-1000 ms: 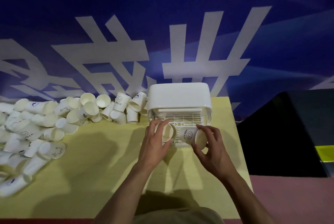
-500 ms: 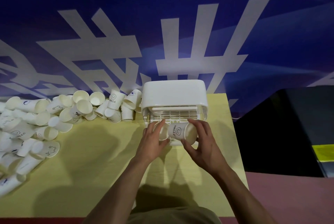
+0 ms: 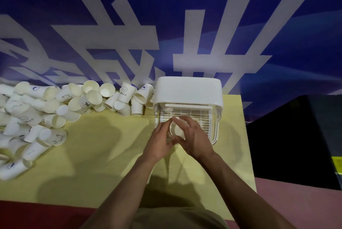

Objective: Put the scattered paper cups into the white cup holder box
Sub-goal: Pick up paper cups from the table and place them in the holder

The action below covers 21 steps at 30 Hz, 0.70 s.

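The white cup holder box (image 3: 188, 90) stands at the back right of the yellow table, its slatted tray open toward me. A white paper cup (image 3: 176, 129) sits over the tray's front left part, mouth facing me. My left hand (image 3: 160, 141) and my right hand (image 3: 197, 139) both grip it, fingers curled round its rim from either side. Whether a second cup is nested in it I cannot tell. A heap of scattered paper cups (image 3: 46, 110) covers the table's left side.
The yellow table (image 3: 103, 158) ends just right of the box. A blue banner with white characters (image 3: 166, 31) hangs right behind the table. A dark object (image 3: 296, 145) stands to the right beyond the table edge.
My right hand brought its "HELLO" cup left to the cup my left hand held. Both hands now close around one cup shape over the tray.
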Tool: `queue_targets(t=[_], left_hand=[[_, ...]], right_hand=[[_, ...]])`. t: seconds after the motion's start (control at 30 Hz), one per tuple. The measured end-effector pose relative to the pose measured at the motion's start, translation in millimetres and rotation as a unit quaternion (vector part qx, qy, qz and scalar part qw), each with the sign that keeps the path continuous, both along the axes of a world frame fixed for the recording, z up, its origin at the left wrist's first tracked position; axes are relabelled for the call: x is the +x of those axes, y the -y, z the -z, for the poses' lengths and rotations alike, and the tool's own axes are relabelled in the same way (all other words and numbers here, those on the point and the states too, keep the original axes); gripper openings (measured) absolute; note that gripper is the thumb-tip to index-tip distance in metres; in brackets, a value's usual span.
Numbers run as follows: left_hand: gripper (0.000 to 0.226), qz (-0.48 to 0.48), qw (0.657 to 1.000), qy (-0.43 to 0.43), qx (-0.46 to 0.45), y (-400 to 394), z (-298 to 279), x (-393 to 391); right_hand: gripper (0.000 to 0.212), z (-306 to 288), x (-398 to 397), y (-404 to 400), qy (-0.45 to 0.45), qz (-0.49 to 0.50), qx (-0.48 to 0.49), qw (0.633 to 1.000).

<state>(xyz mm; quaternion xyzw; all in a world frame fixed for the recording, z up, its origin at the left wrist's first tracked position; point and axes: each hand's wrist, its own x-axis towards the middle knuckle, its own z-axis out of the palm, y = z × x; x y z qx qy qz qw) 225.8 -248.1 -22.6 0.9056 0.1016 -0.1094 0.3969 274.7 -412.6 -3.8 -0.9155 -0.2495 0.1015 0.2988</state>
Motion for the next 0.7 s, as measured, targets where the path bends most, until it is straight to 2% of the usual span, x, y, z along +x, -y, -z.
queue_targets(t=[0.1,0.2,0.4,0.5,0.7], left_hand=[[0.088,-0.009,0.999,-0.029,-0.026,-2,2,-4],[0.093,-0.026,0.997,-0.055,-0.040,-4,2,-9],[0.094,-0.043,0.996,-0.063,-0.047,-6,-2,-20],[0.097,-0.019,0.995,-0.069,-0.073,-5,-1,-24],[0.106,0.026,0.989,-0.105,-0.105,-2,-6,-12]], right_hand=[[0.067,17,9,-2,-0.031,-0.020,0.003,0.999],[0.065,24,12,-1,-0.053,-0.050,0.050,0.996],[0.071,25,-4,14,-0.194,0.064,0.142,0.968],[0.067,27,-14,18,-0.208,0.045,0.170,0.962],[0.081,20,-13,15,-0.262,0.062,0.209,0.940]])
